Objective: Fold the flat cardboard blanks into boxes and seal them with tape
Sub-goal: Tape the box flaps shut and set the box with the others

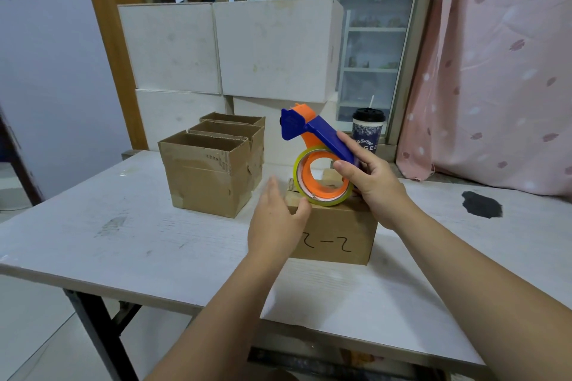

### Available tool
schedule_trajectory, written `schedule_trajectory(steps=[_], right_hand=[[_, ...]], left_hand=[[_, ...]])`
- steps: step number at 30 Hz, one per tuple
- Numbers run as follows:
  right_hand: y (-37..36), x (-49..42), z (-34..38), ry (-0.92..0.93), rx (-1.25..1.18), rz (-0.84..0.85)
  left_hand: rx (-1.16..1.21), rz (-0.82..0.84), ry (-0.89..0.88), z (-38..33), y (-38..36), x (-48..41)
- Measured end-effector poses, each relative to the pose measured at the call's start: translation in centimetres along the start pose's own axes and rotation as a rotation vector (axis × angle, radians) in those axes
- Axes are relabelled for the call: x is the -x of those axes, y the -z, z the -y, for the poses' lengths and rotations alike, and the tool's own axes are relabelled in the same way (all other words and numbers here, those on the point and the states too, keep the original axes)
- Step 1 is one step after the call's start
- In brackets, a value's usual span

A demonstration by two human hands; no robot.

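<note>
A small cardboard box (pixel 335 235) marked "2-2" stands on the white table (pixel 123 235) in front of me. My right hand (pixel 368 176) grips the blue handle of an orange and blue tape dispenser (pixel 312 145), whose yellowish tape roll rests on the box's top. My left hand (pixel 275 223) lies against the box's left top corner, thumb on the near edge, fingers straight. Three open-topped folded boxes (pixel 207 173) stand in a row to the left, further back.
Large white boxes (pixel 229 49) are stacked at the table's back. A lidded paper cup with a straw (pixel 368 133) stands behind the dispenser. A pink curtain (pixel 495 71) hangs on the right. A dark patch (pixel 481 204) marks the table at right. A person stands behind the white boxes.
</note>
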State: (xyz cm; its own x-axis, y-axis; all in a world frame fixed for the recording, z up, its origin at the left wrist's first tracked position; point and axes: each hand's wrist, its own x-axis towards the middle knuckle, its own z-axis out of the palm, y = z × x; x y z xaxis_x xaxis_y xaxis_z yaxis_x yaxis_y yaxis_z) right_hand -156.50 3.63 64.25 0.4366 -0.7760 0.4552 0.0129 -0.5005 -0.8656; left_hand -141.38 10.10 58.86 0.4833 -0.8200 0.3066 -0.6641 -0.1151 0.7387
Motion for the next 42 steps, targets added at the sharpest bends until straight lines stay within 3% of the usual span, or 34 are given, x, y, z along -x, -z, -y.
schedule_trajectory(steps=[3,7,10,18,24,35,39,42], right_hand=[[-0.1,0.0,-0.1,0.012,0.026,-0.018],[-0.2,-0.4,0.5,0.088,0.263,-0.078],[-0.1,-1.2,2.1,0.163,0.455,-0.03],[-0.7,-4.1,2.8,0.151,0.646,0.098],[0.4,-4.4,1.9,0.203,0.674,0.205],[-0.3,-2.1,-0.2,0.188,0.377,-0.027],[0.0,-2.7,0.3,0.2,0.396,0.01],[0.9,-3.5,1.2,0.205,0.541,0.096]], left_hand=[[0.028,-0.054,-0.257,-1.0,0.0,-0.2],[0.042,-0.082,-0.244,-0.3,-1.1,0.5],[0.031,-0.116,-0.263,0.1,-1.4,0.6],[-0.07,-0.206,-0.359,0.6,-1.6,0.4],[-0.112,-0.236,-0.374,0.4,-1.7,0.3],[-0.147,-0.216,-0.341,0.2,-1.7,0.4],[-0.177,-0.237,-0.359,0.3,-1.5,0.4],[-0.151,-0.256,-0.389,0.2,-1.4,0.5]])
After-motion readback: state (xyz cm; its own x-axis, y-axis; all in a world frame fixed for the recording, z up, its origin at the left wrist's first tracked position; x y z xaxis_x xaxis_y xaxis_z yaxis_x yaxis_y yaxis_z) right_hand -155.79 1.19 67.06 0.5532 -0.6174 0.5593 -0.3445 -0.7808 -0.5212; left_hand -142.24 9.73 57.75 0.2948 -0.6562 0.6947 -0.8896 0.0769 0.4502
